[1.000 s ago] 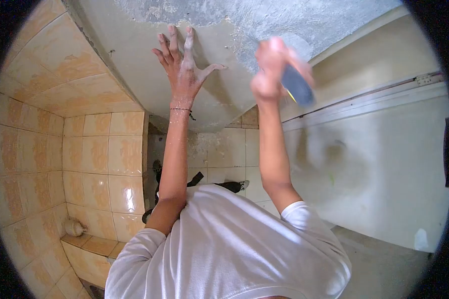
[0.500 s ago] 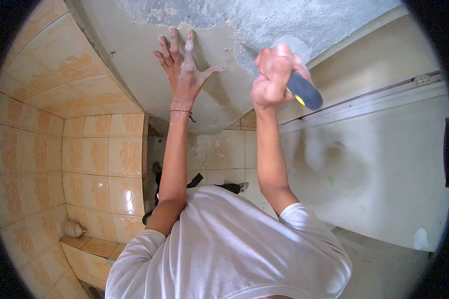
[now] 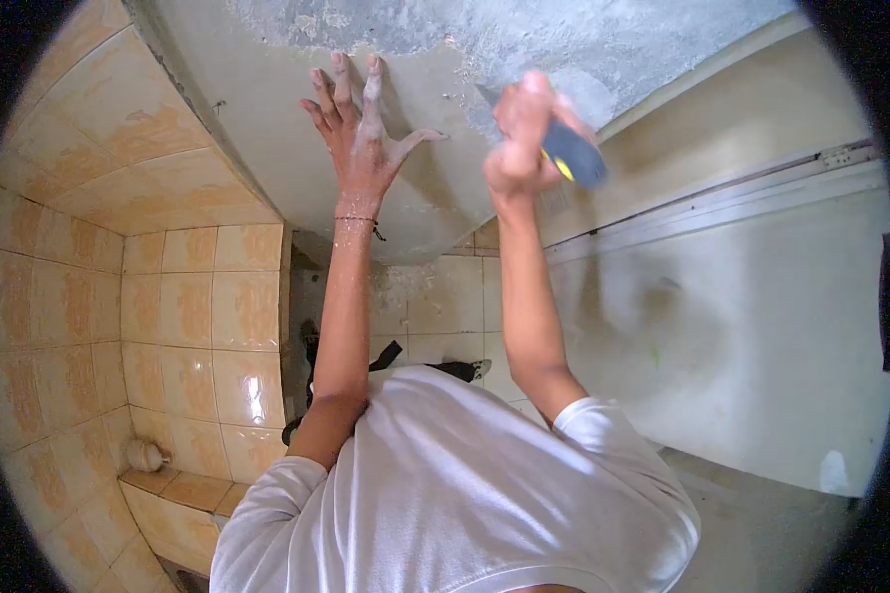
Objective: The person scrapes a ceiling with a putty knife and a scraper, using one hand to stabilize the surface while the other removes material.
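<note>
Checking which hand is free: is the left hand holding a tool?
No, the left hand is open with its fingers spread and nothing in its grip, while the right hand holds the dark-handled tool.

Over my remote feed I see a white shirt [image 3: 455,474], loosely creased, short sleeves [image 3: 595,430], and a thin dark bracelet [image 3: 356,217] with loose ends.

Left of your left grip [image 3: 366,153] stands a glossy tiled wall [image 3: 188,306]; below, pale floor tiles [image 3: 447,308]; rightward, a white panel [image 3: 771,326].
</note>
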Action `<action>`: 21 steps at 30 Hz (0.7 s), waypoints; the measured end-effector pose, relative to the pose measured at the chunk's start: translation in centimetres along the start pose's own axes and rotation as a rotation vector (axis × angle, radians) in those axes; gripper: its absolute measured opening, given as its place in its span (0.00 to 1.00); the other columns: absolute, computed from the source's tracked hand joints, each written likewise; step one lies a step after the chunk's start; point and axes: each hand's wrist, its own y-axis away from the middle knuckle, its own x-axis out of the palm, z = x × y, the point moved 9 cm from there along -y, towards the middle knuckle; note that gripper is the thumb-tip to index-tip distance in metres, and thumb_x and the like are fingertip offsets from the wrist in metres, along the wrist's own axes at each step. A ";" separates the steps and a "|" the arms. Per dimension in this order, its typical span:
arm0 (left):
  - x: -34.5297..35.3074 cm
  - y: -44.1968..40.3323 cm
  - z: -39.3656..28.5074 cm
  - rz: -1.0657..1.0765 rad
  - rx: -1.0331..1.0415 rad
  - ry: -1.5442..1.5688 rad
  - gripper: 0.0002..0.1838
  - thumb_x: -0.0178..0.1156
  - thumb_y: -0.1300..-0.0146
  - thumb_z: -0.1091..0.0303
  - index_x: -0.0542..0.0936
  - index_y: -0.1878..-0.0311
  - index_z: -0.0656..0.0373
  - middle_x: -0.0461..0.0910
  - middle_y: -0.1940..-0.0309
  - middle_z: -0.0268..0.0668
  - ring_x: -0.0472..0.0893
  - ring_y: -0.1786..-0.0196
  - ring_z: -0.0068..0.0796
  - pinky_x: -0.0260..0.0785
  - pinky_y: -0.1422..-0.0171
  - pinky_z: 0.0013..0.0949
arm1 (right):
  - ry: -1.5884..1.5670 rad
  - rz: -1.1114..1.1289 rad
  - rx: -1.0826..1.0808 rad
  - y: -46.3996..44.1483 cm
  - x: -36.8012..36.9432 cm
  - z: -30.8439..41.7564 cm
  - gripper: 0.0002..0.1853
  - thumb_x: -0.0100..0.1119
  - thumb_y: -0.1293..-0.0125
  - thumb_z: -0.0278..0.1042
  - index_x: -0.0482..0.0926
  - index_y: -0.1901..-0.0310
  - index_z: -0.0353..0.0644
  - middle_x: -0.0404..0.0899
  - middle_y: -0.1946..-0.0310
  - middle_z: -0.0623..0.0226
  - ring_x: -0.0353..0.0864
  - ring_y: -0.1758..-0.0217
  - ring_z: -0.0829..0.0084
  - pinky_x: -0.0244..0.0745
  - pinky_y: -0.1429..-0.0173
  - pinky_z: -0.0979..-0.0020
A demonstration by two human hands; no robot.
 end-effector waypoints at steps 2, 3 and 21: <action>-0.2 0.1 -0.2 0.007 -0.017 0.010 0.68 0.74 0.58 0.24 0.60 0.14 0.44 0.42 0.11 0.44 0.32 0.11 0.55 0.25 0.15 0.72 | -0.065 -0.008 -0.070 -0.3 -0.6 2.4 0.26 0.56 0.27 0.27 0.56 0.83 0.46 0.56 0.88 0.76 0.54 0.87 0.81 0.49 0.80 0.72; -0.2 0.3 -0.1 0.013 -0.020 0.008 0.68 0.74 0.58 0.24 0.60 0.14 0.44 0.42 0.11 0.44 0.32 0.11 0.55 0.25 0.15 0.72 | -0.063 -0.008 -0.064 -0.4 -0.6 1.1 0.26 0.56 0.27 0.27 0.56 0.83 0.46 0.56 0.88 0.76 0.54 0.87 0.81 0.49 0.80 0.72; -0.3 0.3 0.0 0.012 -0.009 0.015 0.67 0.76 0.56 0.27 0.59 0.14 0.44 0.42 0.11 0.43 0.32 0.11 0.55 0.28 0.16 0.74 | -0.042 -0.089 -0.333 0.6 -2.2 0.4 0.22 0.58 0.31 0.25 0.64 0.83 0.42 0.65 0.87 0.69 0.62 0.87 0.76 0.60 0.82 0.69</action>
